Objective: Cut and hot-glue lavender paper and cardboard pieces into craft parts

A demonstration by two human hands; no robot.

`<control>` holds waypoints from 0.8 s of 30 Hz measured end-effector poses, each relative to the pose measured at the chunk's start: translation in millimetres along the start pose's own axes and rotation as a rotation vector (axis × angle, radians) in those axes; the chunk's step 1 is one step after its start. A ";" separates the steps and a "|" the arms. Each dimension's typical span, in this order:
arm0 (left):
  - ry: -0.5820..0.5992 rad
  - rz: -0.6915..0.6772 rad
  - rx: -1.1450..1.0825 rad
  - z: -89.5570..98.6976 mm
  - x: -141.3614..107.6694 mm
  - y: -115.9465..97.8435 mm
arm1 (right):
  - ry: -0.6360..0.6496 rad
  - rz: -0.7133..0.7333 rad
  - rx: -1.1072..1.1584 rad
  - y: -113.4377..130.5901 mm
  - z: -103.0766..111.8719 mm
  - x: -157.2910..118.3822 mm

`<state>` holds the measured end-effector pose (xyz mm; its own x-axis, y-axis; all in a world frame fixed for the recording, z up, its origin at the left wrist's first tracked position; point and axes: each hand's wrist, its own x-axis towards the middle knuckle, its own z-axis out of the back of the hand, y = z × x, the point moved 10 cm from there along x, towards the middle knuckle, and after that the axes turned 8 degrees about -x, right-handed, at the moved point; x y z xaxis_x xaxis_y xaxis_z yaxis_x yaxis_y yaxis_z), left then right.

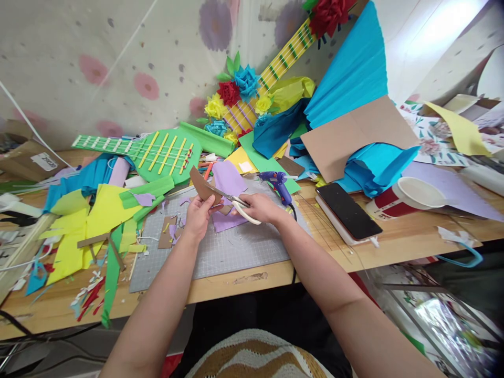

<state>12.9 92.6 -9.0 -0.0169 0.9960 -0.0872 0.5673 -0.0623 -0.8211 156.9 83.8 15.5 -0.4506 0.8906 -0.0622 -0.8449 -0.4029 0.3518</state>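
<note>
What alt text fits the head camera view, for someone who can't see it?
Right hand works scissors on brown cardboard held in the left hand, above a gray cutting mat, near a blue glue gun and two paper-decorated guitars.

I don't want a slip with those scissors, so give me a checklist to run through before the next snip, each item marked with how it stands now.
1. Brown card gripped by the left hand: ok.
2. Scissors in the right hand, blades at the card: ok.
3. Left fingers out of the blades' path: cannot tell; they sit very close.
4. Cutting mat free of scraps: not ok; purple paper and offcuts lie on it.
5. Glue gun switched off and cool: cannot tell.
6. Phone and cup off the mat: ok, both to its right.
</note>
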 end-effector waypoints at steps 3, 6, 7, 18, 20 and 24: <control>0.015 -0.002 0.009 -1.2 -0.1 0.0 | 0.025 0.001 0.024 -0.3 -2.8 -0.3; 0.029 0.001 0.018 -2.0 0.0 1.0 | 0.049 0.021 0.022 -0.3 -5.6 -0.4; 0.027 0.001 0.015 -1.6 0.1 1.2 | 0.059 0.030 0.021 -0.6 -6.6 -0.4; -0.053 -0.028 -0.112 9.5 3.2 -3.0 | 0.069 -0.024 -0.057 -0.9 -10.9 -0.3; -0.043 0.011 -0.147 8.7 3.2 3.3 | 0.035 -0.051 -0.090 5.4 -10.9 0.1; -0.078 0.110 -0.206 9.9 2.0 19.8 | -0.018 -0.070 -0.109 16.0 -12.2 2.2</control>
<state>15.9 92.7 -31.1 -0.0042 0.9756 -0.2197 0.7249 -0.1484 -0.6727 138.9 76.8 9.6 -0.3853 0.9205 -0.0659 -0.9008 -0.3596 0.2435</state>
